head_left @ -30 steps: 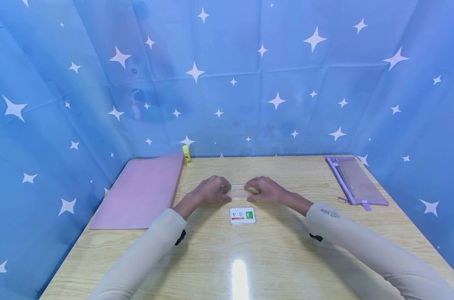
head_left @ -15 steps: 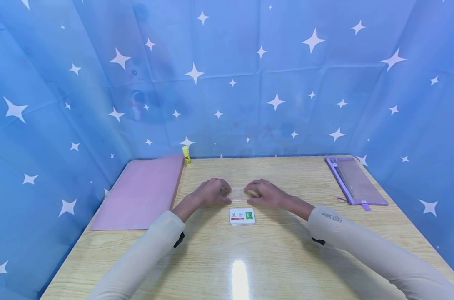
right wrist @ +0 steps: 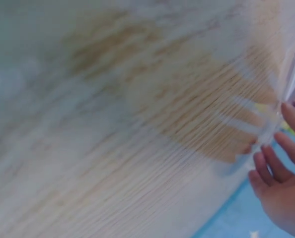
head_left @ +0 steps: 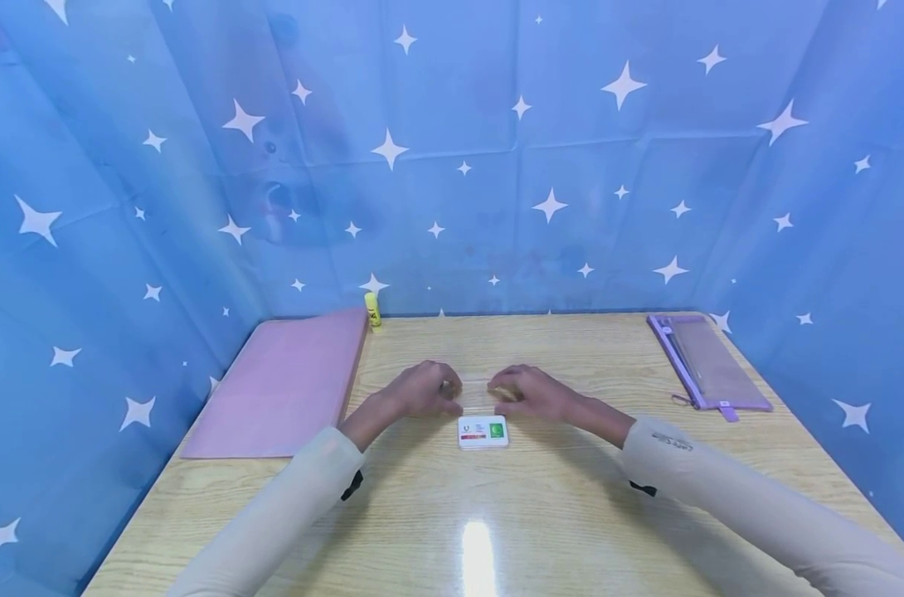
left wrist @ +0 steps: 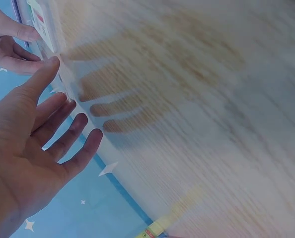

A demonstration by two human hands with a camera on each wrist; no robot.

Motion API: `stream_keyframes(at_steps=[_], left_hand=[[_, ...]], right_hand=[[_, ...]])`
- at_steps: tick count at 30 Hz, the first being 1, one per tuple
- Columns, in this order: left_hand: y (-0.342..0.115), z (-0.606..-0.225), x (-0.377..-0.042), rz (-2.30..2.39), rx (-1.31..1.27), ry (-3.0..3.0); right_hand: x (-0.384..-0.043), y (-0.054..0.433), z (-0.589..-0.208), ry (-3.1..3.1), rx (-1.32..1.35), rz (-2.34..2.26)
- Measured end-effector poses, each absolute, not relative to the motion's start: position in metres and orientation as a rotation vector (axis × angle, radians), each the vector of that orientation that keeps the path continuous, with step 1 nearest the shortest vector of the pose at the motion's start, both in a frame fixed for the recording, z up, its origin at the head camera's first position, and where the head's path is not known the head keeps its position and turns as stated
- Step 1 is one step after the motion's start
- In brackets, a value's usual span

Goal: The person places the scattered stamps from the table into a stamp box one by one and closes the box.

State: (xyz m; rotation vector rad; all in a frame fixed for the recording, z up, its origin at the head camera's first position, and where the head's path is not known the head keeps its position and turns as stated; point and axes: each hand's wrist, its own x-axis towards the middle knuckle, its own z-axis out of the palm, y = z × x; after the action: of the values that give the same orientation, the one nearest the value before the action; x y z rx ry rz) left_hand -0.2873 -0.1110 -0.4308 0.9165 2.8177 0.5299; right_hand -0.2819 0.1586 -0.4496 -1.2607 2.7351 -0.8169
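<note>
A clear, thin plastic piece (head_left: 476, 393) spans the gap between the two hands, its outline faint against the wood. My left hand (head_left: 425, 390) pinches its left end between thumb and fingers; my right hand (head_left: 539, 393) pinches the right end. Right in front of it, a white card (head_left: 483, 432) with a green square and a red strip lies flat on the table in a clear frame. In the right wrist view the clear edge of the plastic (right wrist: 290, 74) shows at the thumb tip. In the left wrist view the other fingers spread loosely beside it.
A pink folder (head_left: 280, 385) lies on the left of the wooden table (head_left: 392, 531). Behind it stands a yellow glue stick (head_left: 373, 312). To the right is a purple zip pouch (head_left: 713, 361). A blue starry curtain (head_left: 452, 99) encloses the back and sides.
Both hands have drawn slightly toward the front with the clear plastic piece, so that it is now nearer the white card. The card has stayed in place.
</note>
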Motion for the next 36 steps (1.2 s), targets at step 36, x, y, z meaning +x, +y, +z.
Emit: stream_keyframes(at_steps=[36], left_hand=[[-0.113,-0.422,-0.258,0.464,1.106,2.797]], right_hand=[[-0.239,0.161,-0.439,2.77,-1.211,-0.779]])
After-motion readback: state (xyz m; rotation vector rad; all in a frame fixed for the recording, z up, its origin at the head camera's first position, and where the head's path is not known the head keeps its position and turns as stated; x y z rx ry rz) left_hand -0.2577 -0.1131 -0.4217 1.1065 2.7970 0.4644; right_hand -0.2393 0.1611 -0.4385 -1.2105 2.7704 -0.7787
